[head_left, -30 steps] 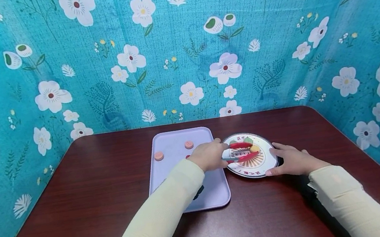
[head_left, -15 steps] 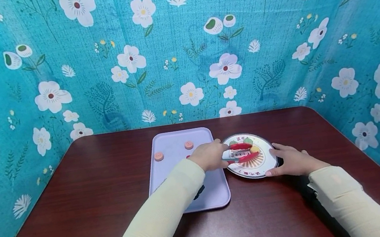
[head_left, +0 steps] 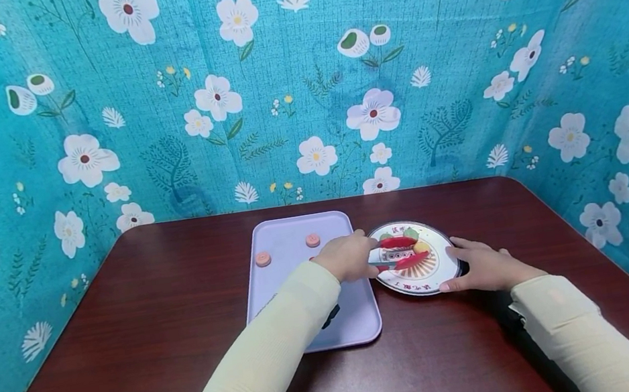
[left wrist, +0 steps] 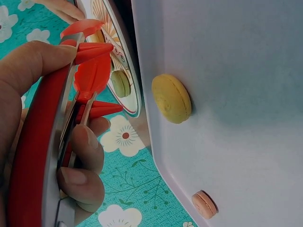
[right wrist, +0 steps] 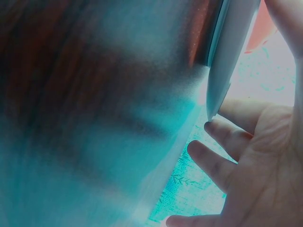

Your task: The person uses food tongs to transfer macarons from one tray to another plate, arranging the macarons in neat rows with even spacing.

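Note:
My left hand (head_left: 348, 257) grips red-handled tongs (left wrist: 40, 137), whose red tips reach over the white patterned plate (head_left: 408, 291). A yellow macaron (head_left: 421, 246) lies at the tips, on or just above the plate; contact is unclear. Behind the tips are green macarons (head_left: 411, 234), one also plain as a green macaron (left wrist: 120, 83) in the left wrist view. My right hand (head_left: 486, 265) touches the plate's right rim with thumb and fingertips, the fingers spread and fairly straight in the right wrist view.
The lilac tray (head_left: 365, 330) left of the plate bears two pink macarons (head_left: 263, 258). Another yellow macaron (left wrist: 171, 98) lies on it, behind my left arm in the head view. A dark wooden table (head_left: 129, 345) is backed by a floral teal cloth (head_left: 287, 92).
Hardly anything differs. Both hands, the tongs and the plate hold their places, with the yellow macaron still at the tongs' tips.

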`<state>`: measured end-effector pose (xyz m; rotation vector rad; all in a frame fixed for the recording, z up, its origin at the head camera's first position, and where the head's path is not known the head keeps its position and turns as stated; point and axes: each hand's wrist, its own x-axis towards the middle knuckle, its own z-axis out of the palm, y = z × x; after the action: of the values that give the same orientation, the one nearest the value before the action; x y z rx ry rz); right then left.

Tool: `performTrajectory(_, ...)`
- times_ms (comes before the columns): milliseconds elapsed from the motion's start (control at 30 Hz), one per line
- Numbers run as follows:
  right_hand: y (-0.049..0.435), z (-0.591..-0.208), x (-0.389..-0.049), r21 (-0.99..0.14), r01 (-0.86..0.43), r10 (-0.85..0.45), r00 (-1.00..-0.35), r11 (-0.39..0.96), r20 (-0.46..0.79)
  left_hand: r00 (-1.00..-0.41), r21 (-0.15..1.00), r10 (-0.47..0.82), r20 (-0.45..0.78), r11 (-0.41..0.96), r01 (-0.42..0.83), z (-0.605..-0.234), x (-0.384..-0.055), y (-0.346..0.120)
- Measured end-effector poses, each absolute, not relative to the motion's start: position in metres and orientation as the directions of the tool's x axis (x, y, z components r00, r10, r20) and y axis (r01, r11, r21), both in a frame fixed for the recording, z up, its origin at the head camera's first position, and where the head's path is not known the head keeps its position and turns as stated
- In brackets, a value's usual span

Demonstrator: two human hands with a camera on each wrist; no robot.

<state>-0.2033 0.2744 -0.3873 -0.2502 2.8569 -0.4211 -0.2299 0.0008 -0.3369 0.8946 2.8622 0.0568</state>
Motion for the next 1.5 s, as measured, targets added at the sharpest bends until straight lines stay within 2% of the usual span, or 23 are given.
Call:
performTrajectory(433,0.275,-0.388,-0.203,-0.306,-0.134,-0.204,-0.956,0.943,-0.211,-0.820,0.119,0.559,-0.127,0.829,0.547,-0.335,-0.228,-0.001)
performTrajectory(1133,0.273,-0.386,-0.201,-0.310,-0.131,-0.204,-0.955,0.942,-0.216,-0.843,0.278,0.528,-0.104,0.829,0.485,-0.331,-0.226,-0.015)
performTrajectory(1500,0.274,-0.387,-0.202,-0.314,-0.127,-0.202,-0.955,0.941,-0.219,-0.831,0.308,0.554,-0.046,0.799,0.516,-0.328,-0.220,-0.026)
